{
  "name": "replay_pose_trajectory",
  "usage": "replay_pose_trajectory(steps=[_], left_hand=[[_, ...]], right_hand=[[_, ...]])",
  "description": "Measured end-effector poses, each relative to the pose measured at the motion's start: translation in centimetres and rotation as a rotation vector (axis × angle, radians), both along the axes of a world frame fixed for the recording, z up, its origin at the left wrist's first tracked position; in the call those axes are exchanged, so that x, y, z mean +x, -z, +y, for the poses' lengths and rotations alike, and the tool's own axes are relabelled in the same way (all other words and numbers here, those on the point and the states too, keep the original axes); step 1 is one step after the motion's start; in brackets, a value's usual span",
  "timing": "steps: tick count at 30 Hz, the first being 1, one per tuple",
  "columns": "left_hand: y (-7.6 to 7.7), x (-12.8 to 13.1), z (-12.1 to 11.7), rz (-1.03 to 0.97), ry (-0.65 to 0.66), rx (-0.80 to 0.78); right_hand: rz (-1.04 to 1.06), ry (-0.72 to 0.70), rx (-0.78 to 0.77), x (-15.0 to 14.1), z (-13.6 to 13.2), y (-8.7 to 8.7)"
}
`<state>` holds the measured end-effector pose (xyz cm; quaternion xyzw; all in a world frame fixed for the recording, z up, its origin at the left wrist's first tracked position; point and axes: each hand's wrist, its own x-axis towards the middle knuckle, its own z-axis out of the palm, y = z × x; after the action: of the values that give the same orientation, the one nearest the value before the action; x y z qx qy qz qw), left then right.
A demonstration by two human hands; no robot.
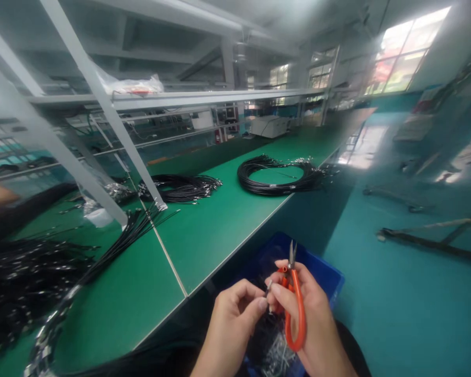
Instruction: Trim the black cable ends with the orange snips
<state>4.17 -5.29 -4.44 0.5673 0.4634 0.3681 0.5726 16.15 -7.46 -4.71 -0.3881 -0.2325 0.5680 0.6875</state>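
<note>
- Pinching a small dark piece [267, 293] between thumb and fingers, the left hand [235, 311] meets the right hand [310, 301] above a blue bin [328, 273].
- The right fingers pinch the same piece and also hold orange-handled scissors [299, 309], blades pointing up.
- Coiled black cables [265, 188] lie on the green worktop [223, 225].

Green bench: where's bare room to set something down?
A wide bare patch on the green bench: between the left cable coil, right cable coil, front edge and pale seam. Another lies left of the seam, beside the curved cable bundle. Crowded: far left, under the loose cable pile.
</note>
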Motion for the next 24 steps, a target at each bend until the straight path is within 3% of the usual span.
replay_pose_trajectory(steps=[5,9,15,18,22,24], left_hand=[[-0.1,-0.2,-0.8,0.054,-0.025,0.054],[0.8,-0.6,-1.2,0.060,-0.059,0.100],[2.1,-0.7,-1.1,-0.196,0.036,-0.006],[1.7,-0.4,-1.4,-0.213,-0.017,0.024],[0.6,0.3,-1.4,-0.077,-0.178,0.140],[0.3,0.3,-1.1,-0.111,-0.187,0.114]], right_hand=[[-0.051,0.018,0.003,-0.4,-0.2,0.2],[-0.034,-0.035,-0.010,-0.5,-0.2,0.2],[0.160,-0.186,-0.090,-1.0,-0.6,0.6],[0.212,-0.167,-0.112,-1.6,-0.7,0.5],[0.188,-0.139,-0.124,-2.4,-0.8,0.2],[0.181,-0.150,-0.137,-2.5,-0.7,0.2]])
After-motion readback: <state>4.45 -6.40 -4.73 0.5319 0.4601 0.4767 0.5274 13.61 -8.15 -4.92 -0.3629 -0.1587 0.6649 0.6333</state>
